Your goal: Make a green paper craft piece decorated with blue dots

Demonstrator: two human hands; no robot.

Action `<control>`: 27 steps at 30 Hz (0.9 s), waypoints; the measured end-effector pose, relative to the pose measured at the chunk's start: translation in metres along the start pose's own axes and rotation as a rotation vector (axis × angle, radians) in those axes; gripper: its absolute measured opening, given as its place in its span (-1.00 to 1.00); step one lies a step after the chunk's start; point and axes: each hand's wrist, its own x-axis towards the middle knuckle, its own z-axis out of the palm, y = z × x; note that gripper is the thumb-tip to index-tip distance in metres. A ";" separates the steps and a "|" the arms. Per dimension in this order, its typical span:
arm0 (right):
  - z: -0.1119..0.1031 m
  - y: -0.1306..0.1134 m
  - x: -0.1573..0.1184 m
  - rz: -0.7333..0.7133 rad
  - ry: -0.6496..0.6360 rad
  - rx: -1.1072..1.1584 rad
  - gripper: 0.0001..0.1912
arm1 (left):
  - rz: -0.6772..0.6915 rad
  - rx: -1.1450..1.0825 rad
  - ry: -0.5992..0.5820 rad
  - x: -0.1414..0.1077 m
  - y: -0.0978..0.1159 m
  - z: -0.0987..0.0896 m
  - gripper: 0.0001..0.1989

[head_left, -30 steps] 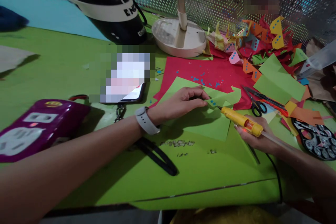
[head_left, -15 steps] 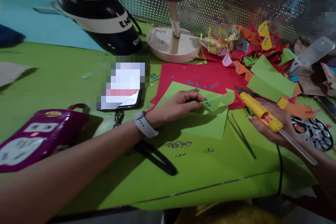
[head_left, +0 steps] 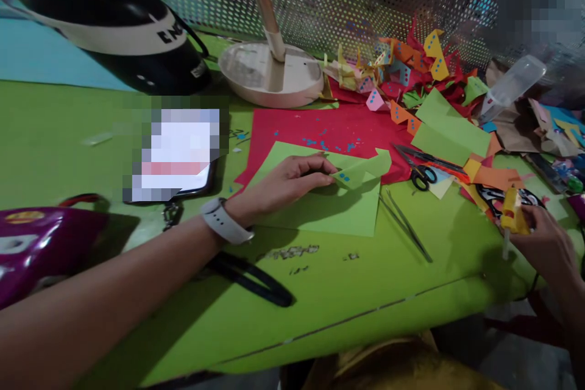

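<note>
My left hand [head_left: 290, 186], with a pale watch strap on its wrist, pinches a small folded piece of green paper [head_left: 365, 169] that bears blue dots. Beneath it lies a flat green paper sheet [head_left: 340, 213], partly over a red sheet [head_left: 283, 128] with blue specks. At the right, my right hand [head_left: 543, 237] is wrapped around a yellow hot glue gun [head_left: 510, 213], with a clear glue stick showing. The glue gun is apart from the folded paper. Tweezers [head_left: 406, 228] rest beside the green sheet, and black-handled scissors [head_left: 423, 177] lie behind them.
A fan base [head_left: 292, 88], a large dark bottle [head_left: 150, 55] and a phone [head_left: 183, 152] stand or lie toward the back left. Dotted paper pieces [head_left: 402, 73] are heaped at the back right. A purple power strip [head_left: 59, 237] and a black strap [head_left: 260, 280] lie nearer me.
My right hand has carried the glue gun right, away from the papers, uncovering the scissors. My left hand keeps its pinch on the folded paper. The whole view has shifted right.
</note>
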 end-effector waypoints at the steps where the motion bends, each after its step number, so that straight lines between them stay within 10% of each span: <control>1: 0.001 0.001 -0.001 0.048 -0.030 0.003 -0.53 | -0.016 -0.005 0.005 0.000 0.000 0.000 -0.74; 6: 0.005 0.008 0.002 0.187 -0.156 -0.057 -0.31 | -0.021 -0.005 0.032 0.001 -0.001 0.002 -0.74; 12: -0.005 0.035 0.014 0.046 -0.396 -0.093 -0.28 | -0.032 -0.008 -0.008 0.002 0.003 0.002 -0.71; 15: -0.022 0.031 0.016 -0.100 -0.317 -0.160 -0.39 | -0.018 0.008 -0.003 0.002 0.004 0.002 -0.71; 21: -0.032 -0.070 0.002 -0.624 -0.041 -0.004 -0.57 | 0.014 0.036 -0.025 0.003 0.004 0.001 -0.76; 27: -0.003 -0.170 -0.006 -0.868 -0.426 0.154 -0.46 | 0.051 0.031 -0.026 0.004 0.003 0.002 -0.80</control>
